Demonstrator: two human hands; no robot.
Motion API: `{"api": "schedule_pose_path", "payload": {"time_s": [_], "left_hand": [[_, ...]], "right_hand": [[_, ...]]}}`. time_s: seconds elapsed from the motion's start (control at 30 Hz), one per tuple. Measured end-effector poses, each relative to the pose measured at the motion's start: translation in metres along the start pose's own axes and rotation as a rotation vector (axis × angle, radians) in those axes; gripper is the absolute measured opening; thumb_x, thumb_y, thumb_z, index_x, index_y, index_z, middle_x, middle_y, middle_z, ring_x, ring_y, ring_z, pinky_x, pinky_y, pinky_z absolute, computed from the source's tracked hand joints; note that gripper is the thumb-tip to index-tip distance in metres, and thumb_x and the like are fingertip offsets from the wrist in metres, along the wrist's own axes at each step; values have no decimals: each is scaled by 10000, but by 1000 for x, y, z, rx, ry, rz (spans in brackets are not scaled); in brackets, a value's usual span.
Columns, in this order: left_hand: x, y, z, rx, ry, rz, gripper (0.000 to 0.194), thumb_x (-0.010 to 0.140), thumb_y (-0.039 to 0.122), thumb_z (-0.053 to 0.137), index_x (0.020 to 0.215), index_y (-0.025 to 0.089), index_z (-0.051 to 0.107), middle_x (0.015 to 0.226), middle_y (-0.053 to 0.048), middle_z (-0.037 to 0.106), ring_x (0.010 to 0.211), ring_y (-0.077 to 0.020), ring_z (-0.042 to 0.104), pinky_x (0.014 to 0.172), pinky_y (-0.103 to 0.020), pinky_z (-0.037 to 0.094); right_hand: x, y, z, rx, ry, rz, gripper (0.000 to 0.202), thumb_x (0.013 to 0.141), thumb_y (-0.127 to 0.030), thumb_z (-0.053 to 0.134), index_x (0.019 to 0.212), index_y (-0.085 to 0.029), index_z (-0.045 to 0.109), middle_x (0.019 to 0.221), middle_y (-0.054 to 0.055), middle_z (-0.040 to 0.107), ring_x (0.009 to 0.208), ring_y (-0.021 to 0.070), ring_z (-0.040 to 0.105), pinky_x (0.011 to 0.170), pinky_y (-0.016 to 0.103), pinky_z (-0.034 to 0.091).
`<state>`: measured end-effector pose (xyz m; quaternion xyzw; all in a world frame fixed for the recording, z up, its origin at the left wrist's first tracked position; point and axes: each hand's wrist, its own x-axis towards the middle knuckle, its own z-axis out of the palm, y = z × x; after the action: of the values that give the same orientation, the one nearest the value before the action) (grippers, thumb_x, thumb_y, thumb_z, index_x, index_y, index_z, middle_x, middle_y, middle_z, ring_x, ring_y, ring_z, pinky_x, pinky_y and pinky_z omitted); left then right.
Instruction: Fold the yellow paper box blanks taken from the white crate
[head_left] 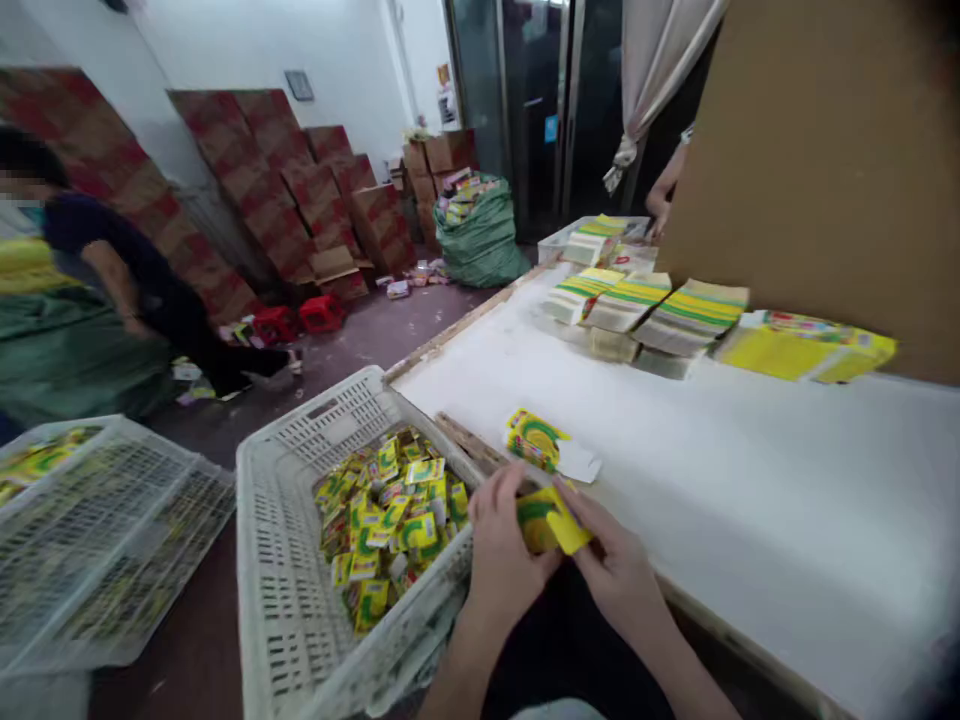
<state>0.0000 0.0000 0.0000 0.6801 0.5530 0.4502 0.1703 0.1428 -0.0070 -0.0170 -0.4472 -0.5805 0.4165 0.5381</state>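
Observation:
A small yellow and green carton [536,520] is held between both hands, at the table's near edge. My left hand [504,535] has its fingers closed round the carton's left side. On the right side, my right hand [611,550] pinches a yellow flap of the same carton. Just beyond the hands, another yellow carton [534,440] with a white flap lies on the white table [765,500]. To the left, a white plastic crate [277,560] holds a heap of small yellow packets [405,520].
Stacks of flat cartons [694,310] stand along the table's far side by a brown board [817,180]. A second crate [142,540] is at the lower left. A person [127,250] is at the far left, and another person's arm [664,190] shows behind the board.

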Motion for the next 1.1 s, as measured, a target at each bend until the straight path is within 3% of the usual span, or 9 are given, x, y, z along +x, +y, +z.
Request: {"api": "schedule_pose_path", "payload": {"time_s": [0.07, 0.13, 0.27, 0.37, 0.47, 0.57, 0.8, 0.93, 1.1], "left_hand": [[2, 3, 3, -246, 152, -138, 873, 525, 277, 786, 1279, 263, 345, 1304, -92, 421, 1223, -276, 358, 1037, -467, 247], [5, 7, 5, -549, 244, -298, 816, 566, 300, 762, 1269, 257, 348, 1294, -98, 438, 1204, -270, 400, 1014, -450, 300], [12, 14, 1, -1290, 283, -670, 406, 713, 320, 619, 1096, 221, 529, 1070, -76, 608, 1043, -242, 554, 892, -401, 437], [16, 14, -5, -1522, 439, -747, 216, 721, 339, 583, 846, 166, 616, 832, -43, 642, 893, -213, 609, 882, -393, 447], [19, 11, -10, -1585, 549, -760, 243, 744, 380, 542, 750, 148, 615, 733, -31, 617, 797, -192, 612, 889, -417, 441], [19, 9, -11, -1565, 557, -751, 265, 755, 390, 516, 732, 144, 612, 716, -34, 605, 748, -174, 603, 876, -414, 445], [14, 16, -3, -1474, 511, -672, 204, 754, 354, 527, 754, 166, 603, 752, -17, 596, 831, -196, 604, 871, -392, 439], [13, 11, -5, -1515, 550, -709, 183, 759, 319, 514, 733, 157, 595, 715, -9, 578, 762, -155, 590, 899, -403, 426], [13, 4, -7, -1525, 547, -747, 207, 769, 316, 489, 708, 148, 593, 681, -13, 566, 722, -147, 573, 898, -433, 424]], "right_hand": [[5, 0, -2, 89, 184, 131, 444, 797, -254, 536, 1239, -226, 510, 1270, 39, 526, 1157, 222, 494, 985, 381, 401], [7, 0, -1, 108, 266, 168, 447, 823, -266, 502, 1267, -226, 477, 1291, 44, 505, 1169, 225, 483, 977, 398, 408], [0, 2, 11, -53, 128, -19, 396, 797, -221, 536, 1191, -252, 558, 1335, 49, 453, 1217, 247, 428, 1002, 405, 374], [-8, 4, 16, -210, 9, -164, 389, 778, -194, 569, 1159, -269, 585, 1375, 67, 396, 1204, 265, 442, 968, 392, 410], [-9, 2, 12, -318, -124, -221, 426, 782, -177, 569, 1198, -265, 552, 1383, 89, 380, 1227, 268, 412, 986, 402, 384], [-6, -3, 8, -337, -232, -256, 463, 806, -139, 516, 1251, -266, 494, 1387, 91, 374, 1243, 250, 392, 1000, 394, 364], [-5, 2, 25, -305, -30, -262, 417, 820, -168, 514, 1229, -248, 522, 1350, 100, 426, 1221, 256, 422, 964, 383, 407], [-6, 2, 22, -327, -124, -259, 382, 815, -140, 514, 1173, -259, 576, 1362, 96, 406, 1216, 242, 430, 957, 358, 410], [-2, -6, 9, -296, -291, -211, 315, 793, -123, 535, 1049, -265, 653, 1271, 95, 487, 1181, 219, 468, 931, 337, 423]]}}
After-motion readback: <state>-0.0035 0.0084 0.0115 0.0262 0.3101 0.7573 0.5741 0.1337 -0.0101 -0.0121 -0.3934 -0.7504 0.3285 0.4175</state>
